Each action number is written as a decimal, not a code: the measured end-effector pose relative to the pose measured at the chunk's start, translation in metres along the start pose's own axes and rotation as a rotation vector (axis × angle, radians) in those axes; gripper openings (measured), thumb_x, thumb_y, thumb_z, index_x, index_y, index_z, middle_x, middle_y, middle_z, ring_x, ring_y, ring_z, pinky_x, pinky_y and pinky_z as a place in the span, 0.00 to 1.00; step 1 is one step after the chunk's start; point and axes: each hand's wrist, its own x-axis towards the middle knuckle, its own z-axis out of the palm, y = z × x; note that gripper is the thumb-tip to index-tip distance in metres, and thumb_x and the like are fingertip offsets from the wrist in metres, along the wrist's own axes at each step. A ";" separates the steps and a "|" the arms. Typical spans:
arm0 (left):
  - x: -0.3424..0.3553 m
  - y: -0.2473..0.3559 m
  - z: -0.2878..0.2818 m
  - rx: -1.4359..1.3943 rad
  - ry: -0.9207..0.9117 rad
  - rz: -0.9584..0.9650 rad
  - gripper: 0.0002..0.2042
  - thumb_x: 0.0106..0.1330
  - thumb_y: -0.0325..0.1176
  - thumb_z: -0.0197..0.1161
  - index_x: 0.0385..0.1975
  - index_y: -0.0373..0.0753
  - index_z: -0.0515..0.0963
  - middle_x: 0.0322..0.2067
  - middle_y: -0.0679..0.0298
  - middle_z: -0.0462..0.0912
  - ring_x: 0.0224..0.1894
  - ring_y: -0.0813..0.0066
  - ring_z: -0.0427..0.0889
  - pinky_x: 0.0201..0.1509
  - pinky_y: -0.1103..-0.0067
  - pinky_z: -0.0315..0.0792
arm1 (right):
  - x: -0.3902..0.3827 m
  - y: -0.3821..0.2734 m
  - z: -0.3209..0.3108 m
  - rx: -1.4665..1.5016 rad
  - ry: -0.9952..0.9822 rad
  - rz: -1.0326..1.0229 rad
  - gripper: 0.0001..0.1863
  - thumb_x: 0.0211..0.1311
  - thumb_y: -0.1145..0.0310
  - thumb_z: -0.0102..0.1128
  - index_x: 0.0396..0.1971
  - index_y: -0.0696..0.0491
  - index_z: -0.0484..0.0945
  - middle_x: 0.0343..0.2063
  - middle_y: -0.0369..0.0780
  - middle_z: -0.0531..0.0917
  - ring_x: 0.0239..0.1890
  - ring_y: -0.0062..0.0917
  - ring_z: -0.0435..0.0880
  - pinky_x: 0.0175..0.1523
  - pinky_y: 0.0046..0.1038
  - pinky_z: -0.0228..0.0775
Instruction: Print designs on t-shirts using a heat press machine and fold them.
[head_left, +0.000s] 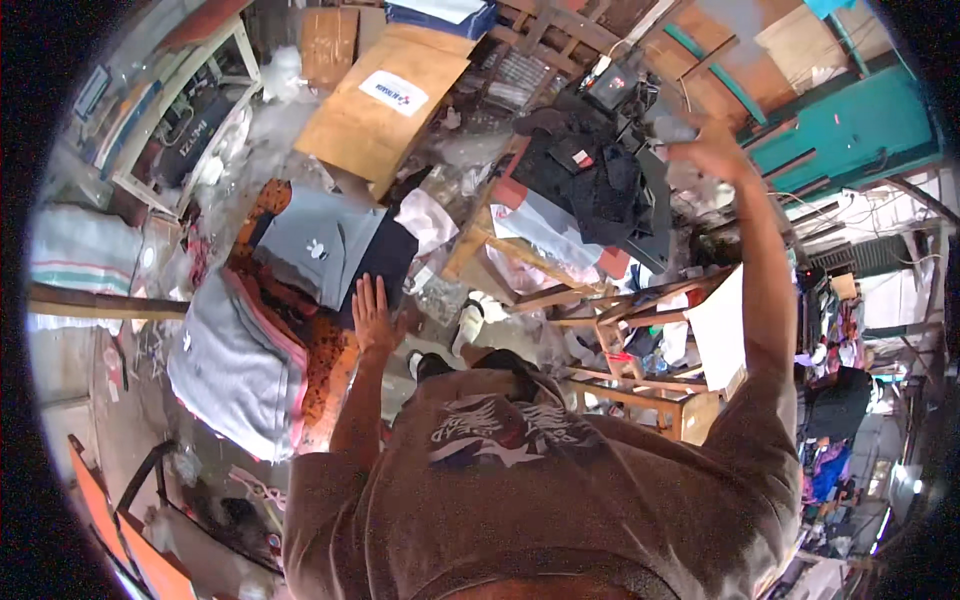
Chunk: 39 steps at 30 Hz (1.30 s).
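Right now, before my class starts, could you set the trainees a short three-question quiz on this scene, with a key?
1. True or false: the left hand rests on dark cloth.
2. Multiple choice: what colour is the folded garment with the small white emblem, right beside that dark cloth?
A) red
B) grey
C) yellow
3. Fill the gap: in the picture, the right hand is ____ (higher/lower) than the left hand.

Key: 1 true; 2 B; 3 higher.
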 end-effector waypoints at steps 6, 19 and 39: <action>0.004 0.004 0.003 0.002 -0.076 -0.057 0.46 0.57 0.46 0.64 0.73 0.36 0.48 0.73 0.46 0.46 0.75 0.49 0.45 0.76 0.59 0.42 | 0.025 0.030 -0.093 -0.103 0.354 -0.195 0.37 0.49 0.49 0.73 0.56 0.57 0.76 0.51 0.47 0.82 0.52 0.32 0.81 0.57 0.34 0.71; 0.020 0.026 0.004 0.124 -0.078 -0.132 0.48 0.54 0.51 0.64 0.73 0.36 0.49 0.73 0.47 0.47 0.75 0.48 0.45 0.75 0.58 0.44 | 0.121 0.089 -0.161 -0.383 1.064 0.104 0.34 0.54 0.53 0.63 0.61 0.49 0.68 0.55 0.54 0.73 0.57 0.51 0.72 0.61 0.44 0.67; 0.027 0.034 0.009 0.130 -0.030 -0.122 0.45 0.57 0.54 0.59 0.71 0.34 0.53 0.72 0.45 0.51 0.74 0.48 0.49 0.74 0.55 0.46 | 0.106 0.185 0.028 0.313 0.110 0.127 0.22 0.66 0.54 0.55 0.42 0.60 0.82 0.39 0.41 0.86 0.40 0.31 0.83 0.48 0.31 0.71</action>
